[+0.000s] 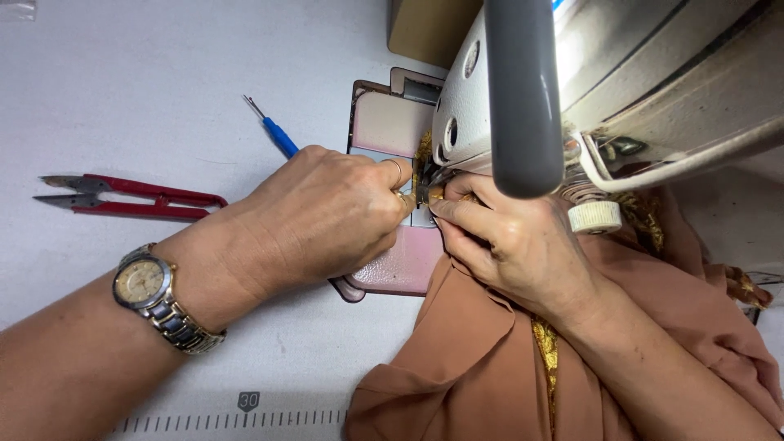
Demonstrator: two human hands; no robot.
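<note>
Scissors (131, 196) (red-handled snips) lie well left of the left hand (327, 216), with a blue-handled pick (276, 132) just above its knuckles. That hand pinches the gold trim (424, 155) under the sewing machine (621, 90). The right hand (510, 241) meets it fingertip to fingertip, pressing down the brown cloth (465, 359) spilling below its wrist.
</note>
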